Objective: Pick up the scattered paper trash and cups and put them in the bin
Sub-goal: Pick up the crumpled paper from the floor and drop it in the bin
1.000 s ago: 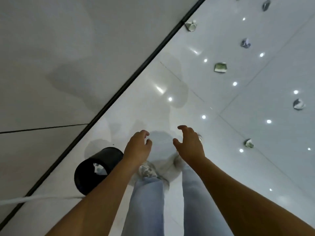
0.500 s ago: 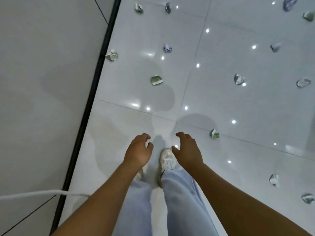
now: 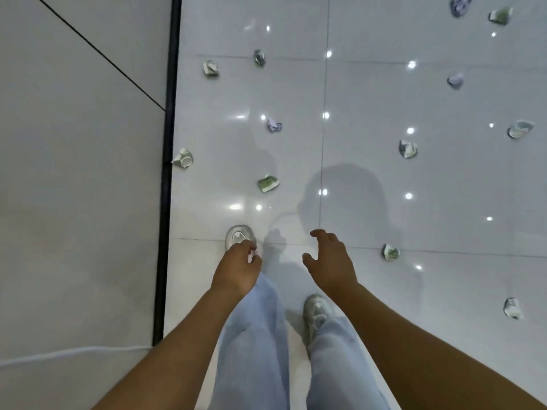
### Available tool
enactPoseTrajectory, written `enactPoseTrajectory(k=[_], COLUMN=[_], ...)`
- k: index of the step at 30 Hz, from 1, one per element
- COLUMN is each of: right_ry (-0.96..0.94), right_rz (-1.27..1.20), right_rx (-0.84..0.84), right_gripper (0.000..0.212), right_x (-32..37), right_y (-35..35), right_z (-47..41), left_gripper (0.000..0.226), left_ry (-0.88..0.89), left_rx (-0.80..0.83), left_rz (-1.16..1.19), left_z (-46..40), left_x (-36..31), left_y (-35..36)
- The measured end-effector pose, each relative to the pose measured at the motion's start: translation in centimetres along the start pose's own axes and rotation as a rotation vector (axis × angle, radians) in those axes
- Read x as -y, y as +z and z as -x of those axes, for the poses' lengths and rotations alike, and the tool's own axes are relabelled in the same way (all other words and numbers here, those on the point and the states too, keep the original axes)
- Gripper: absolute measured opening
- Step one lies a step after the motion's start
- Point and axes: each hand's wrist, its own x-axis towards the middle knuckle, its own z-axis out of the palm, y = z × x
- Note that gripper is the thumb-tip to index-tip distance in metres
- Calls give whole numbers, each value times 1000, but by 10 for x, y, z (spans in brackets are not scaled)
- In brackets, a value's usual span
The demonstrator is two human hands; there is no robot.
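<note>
Crushed paper cups and paper balls lie scattered over the glossy white floor. Nearest ahead of me are a flattened green cup (image 3: 268,183), a cup against the wall base (image 3: 183,158) and a paper ball (image 3: 273,125). Another cup (image 3: 390,252) lies just right of my right hand. My left hand (image 3: 236,270) hangs over my left leg, fingers loosely curled and holding nothing. With its fingers spread, my right hand (image 3: 330,267) is also empty. The bin is out of view.
A grey wall (image 3: 83,202) with a black skirting strip (image 3: 165,202) runs along the left. More cups (image 3: 408,149) (image 3: 513,308) (image 3: 519,129) and paper (image 3: 455,81) lie to the right and farther off. My left shoe (image 3: 239,236) is stepped forward. A white cable (image 3: 74,353) crosses the wall at lower left.
The view has swung away from the black bin, which has left the frame, and along the floor. My left foot has stepped forward. Both hands stay empty.
</note>
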Motion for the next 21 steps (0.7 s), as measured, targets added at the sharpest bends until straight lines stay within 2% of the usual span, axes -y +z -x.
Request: enactPoseTrajectory(k=[7, 11, 21], right_ry=[93, 87, 96], right_rz=[-70, -87, -66], right_rx=[-20, -20, 53], right_gripper=[50, 51, 49], right_x=[71, 98, 100], right_y=[12, 16, 32], right_z=[-65, -109, -213], left_gripper=[25, 24, 23], left_ry=[31, 16, 2], left_rx=[97, 85, 67], left_rz=[-92, -109, -94], left_z=[-72, -121, -227], left_x=[18, 24, 16], left_y=[-71, -98, -102])
